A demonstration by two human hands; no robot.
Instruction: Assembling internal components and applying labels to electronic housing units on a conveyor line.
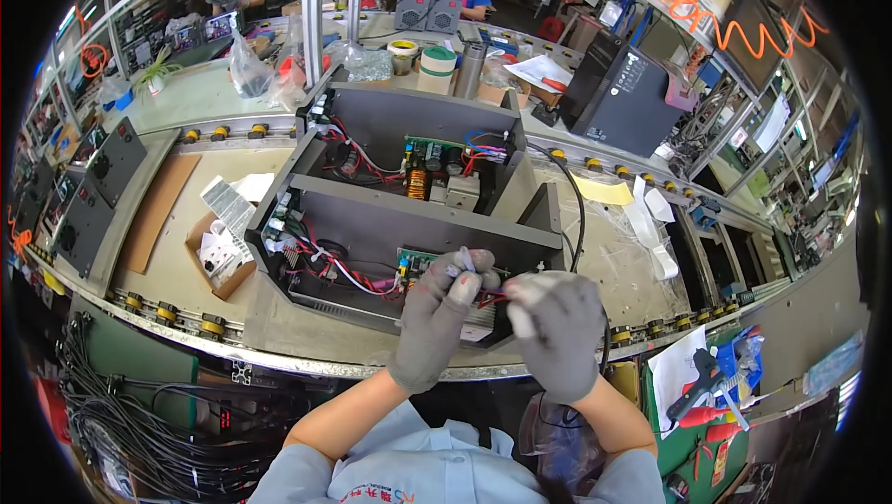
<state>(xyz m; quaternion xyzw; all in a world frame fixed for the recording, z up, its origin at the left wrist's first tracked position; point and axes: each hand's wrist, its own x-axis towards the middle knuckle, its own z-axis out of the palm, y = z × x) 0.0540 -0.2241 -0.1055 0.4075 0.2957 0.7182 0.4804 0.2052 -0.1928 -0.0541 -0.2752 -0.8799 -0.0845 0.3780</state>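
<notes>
Both my hands wear grey gloves and work over the right end of an open dark metal case (372, 214). My left hand (435, 314) has thumb and fingers pinched together above the case; what is between them is too small to make out. Thin red and blue wires (492, 296) run to the fingertips of my right hand (562, 326), which is closed on them. Inside the case, red, black and white wires lie at the left, and a green circuit board is partly hidden behind my left hand. A second open case (418, 112) stands behind, holding a board with a copper coil (416, 183).
A small cardboard box (223, 276) of scraps sits left of the cases. Roller tracks (212, 326) line the bench edges. Black cables (121, 402) hang at lower left; a glue gun (697, 383) lies at lower right. Two people work across the bench.
</notes>
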